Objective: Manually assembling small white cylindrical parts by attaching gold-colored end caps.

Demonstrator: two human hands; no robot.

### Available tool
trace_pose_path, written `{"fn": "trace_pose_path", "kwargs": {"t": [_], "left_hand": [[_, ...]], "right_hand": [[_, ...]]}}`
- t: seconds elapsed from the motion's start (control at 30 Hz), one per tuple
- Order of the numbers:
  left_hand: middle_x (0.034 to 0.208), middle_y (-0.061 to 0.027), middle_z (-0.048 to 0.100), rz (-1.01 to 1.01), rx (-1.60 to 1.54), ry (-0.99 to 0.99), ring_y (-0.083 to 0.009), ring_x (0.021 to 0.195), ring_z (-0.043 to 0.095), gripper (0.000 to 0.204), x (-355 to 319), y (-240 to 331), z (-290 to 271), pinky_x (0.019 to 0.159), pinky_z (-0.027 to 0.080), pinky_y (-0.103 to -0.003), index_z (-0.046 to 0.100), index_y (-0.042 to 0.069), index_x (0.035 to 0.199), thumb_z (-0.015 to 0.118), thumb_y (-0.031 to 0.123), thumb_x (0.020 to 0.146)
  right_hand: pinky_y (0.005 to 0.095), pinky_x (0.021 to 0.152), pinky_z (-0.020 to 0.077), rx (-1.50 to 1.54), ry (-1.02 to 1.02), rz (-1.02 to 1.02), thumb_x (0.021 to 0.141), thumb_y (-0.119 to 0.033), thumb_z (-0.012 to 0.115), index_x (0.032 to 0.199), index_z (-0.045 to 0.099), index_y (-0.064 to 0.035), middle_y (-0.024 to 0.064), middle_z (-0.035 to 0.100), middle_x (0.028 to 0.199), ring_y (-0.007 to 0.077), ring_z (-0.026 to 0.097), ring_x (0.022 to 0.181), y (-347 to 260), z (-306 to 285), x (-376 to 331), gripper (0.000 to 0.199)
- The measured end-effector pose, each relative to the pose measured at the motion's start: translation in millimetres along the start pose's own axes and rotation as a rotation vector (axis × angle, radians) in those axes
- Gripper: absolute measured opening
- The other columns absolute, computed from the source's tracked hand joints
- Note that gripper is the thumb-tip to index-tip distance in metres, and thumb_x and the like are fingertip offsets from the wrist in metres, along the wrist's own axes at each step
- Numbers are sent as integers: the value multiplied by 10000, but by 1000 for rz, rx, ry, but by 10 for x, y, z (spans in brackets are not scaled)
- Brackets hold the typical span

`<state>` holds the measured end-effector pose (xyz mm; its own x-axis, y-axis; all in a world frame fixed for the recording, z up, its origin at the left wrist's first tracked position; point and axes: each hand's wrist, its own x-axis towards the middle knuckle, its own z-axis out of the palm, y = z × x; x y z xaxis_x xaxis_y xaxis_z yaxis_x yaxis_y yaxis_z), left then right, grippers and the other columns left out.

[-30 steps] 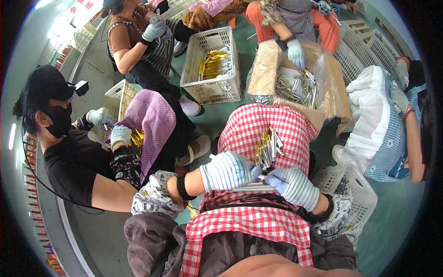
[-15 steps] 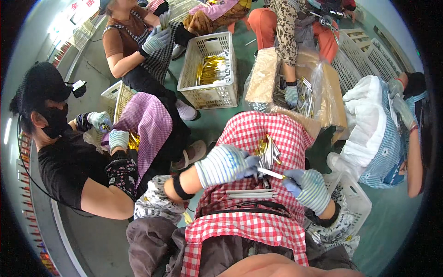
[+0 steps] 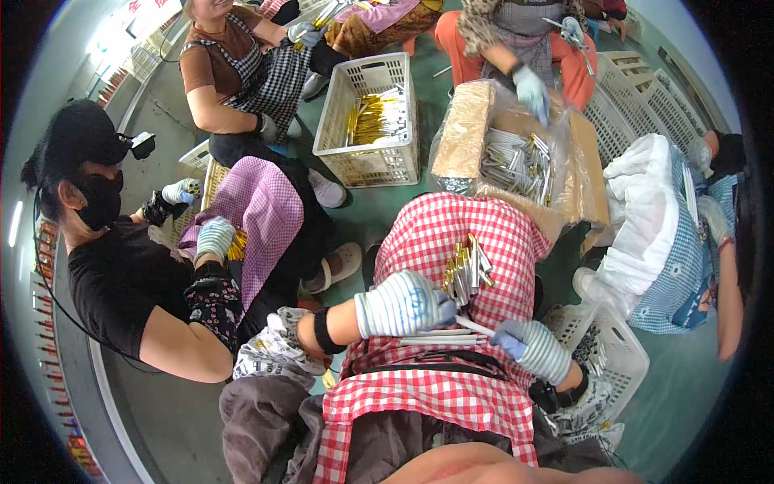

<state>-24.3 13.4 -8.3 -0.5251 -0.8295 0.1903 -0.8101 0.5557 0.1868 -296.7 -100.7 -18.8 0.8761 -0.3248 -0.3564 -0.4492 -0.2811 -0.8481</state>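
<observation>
A slim white tube [image 3: 476,325] spans the gap between my two gloved hands, low over my lap. My left hand [image 3: 401,304], in a blue-and-white striped glove, is closed around its left end. The fingers of my right hand [image 3: 534,348], gloved alike, pinch the other end. Just beyond them, a small heap of silver and gold tubes [image 3: 466,270] lies on my red-and-white checked apron [image 3: 427,222]. Several white tubes [image 3: 435,339] rest side by side across the apron, below my left hand.
A cardboard box [image 3: 461,133] lined with plastic, full of silver tubes, stands ahead. Left of it is a white crate [image 3: 367,165] of gold and silver tubes. Another white basket [image 3: 627,355] sits by my right arm. Co-workers sit at left, ahead and right.
Both my hands have dropped slightly with the tube, my right one moving a little left. Ahead, a co-worker's gloved hand has lifted out of the tubes in the box.
</observation>
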Motion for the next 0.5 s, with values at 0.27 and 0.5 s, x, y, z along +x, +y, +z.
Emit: {"fn": "trace_pose_path", "kwargs": {"t": [0.27,0.5], "left_hand": [[1022,-119,666,44,-208,138,-306,842,668,363,365,-87,214,710,539,-389,620,85,1191,590,191,846],[1150,-110,632,-224,-34,67,-316,972,635,442,129,-485,214,791,526,-403,585,116,1248,636,153,811]], "right_hand": [[338,775,465,259,533,143,828,-64,607,966,571,-50,29,548,861,199,545,803,754,197,-665,143],[242,513,424,1166,1399,502,984,-265,573,956,635,-48,-23,480,640,83,491,562,2265,944,-1666,227]]}}
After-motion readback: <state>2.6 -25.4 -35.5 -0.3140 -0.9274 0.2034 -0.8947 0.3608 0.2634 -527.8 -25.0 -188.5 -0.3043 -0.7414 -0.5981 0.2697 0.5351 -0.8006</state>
